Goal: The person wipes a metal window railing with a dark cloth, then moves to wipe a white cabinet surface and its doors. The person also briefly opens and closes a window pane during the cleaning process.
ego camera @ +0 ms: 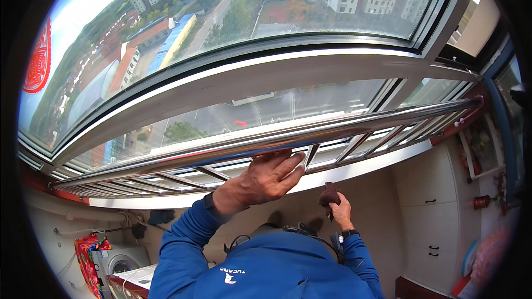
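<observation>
My left hand (270, 178) reaches up against the underside of the shiny metal handrail (266, 143), at the railing before the window. Its fingers are spread a little and part of them passes out of sight behind the rail, so what they touch is unclear. Lower and to the right, my right hand (342, 212) grips a crumpled dark brown cloth (329, 197), held away from the railing. Thin metal bars (357, 148) run below the handrail. Beyond it is the window pane (266, 12) in its pale frame (266, 68).
A white ledge (166, 202) runs under the railing. At the lower left stand a washing machine (120, 259) and a colourful cloth (86, 263). White cabinets (430, 224) stand at the right, near a small wall rack (482, 149). A red round decoration (39, 62) is on the glass.
</observation>
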`<state>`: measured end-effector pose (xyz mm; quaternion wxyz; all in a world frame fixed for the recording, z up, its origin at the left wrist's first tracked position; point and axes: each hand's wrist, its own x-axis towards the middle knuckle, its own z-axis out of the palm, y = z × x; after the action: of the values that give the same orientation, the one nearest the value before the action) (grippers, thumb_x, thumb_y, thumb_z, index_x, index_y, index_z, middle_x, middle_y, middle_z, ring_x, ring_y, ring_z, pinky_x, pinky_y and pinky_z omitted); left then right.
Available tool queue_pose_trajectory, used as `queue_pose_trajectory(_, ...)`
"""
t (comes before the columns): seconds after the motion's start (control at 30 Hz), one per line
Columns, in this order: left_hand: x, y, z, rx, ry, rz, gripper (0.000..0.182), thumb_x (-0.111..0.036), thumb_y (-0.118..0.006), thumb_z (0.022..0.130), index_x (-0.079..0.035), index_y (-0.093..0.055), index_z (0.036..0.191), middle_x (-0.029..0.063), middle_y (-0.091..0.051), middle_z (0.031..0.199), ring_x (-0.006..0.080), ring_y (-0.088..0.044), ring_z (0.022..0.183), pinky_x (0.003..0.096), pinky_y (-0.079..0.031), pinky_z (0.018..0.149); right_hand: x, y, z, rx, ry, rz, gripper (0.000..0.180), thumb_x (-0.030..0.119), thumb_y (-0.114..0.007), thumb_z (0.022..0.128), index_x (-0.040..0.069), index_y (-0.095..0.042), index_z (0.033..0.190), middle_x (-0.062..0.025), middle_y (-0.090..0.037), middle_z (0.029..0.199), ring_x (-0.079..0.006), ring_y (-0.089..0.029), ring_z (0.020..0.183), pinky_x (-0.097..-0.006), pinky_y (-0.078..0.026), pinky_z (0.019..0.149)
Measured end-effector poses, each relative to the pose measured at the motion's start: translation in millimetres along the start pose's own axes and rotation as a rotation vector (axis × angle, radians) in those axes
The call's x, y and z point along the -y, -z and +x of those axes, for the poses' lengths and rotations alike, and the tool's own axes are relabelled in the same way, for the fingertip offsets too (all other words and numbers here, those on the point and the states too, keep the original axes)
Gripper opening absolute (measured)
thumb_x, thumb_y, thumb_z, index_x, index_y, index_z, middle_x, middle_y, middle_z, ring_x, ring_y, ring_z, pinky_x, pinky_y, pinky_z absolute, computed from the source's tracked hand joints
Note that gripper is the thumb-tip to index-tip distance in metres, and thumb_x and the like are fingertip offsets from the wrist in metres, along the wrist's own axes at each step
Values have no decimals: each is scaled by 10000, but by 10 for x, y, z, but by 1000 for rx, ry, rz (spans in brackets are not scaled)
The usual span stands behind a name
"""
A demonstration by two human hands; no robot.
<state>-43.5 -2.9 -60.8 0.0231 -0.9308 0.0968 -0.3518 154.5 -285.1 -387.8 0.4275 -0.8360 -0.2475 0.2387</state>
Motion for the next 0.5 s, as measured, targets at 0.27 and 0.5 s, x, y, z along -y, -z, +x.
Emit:
queue_pose_trajectory(0.27, -477, -365, -372, 219, 318, -161, 201, -13, -710, 811, -19, -673, 1009, 180, -685, 1074, 320, -684, 904, 424, -563, 817, -1, -385, 614, 180, 365, -242, 548, 99, -708, 818, 146, -615, 1355, -202, -603, 1341, -423, -586, 1219, -485, -497, 1042)
queue_pose_trajectory(0.5, -821, -585, -1252, 685, 661, -267, 113, -85, -699, 840, -41, -633, 921, 108, -629, 901, 314, -661, 831, 433, -551, 748, -61, -483, 845, 232, 480, -460, 487, 111, -676, 852, 148, -595, 1331, -191, -577, 1278, -423, -583, 1118, -511, -525, 942)
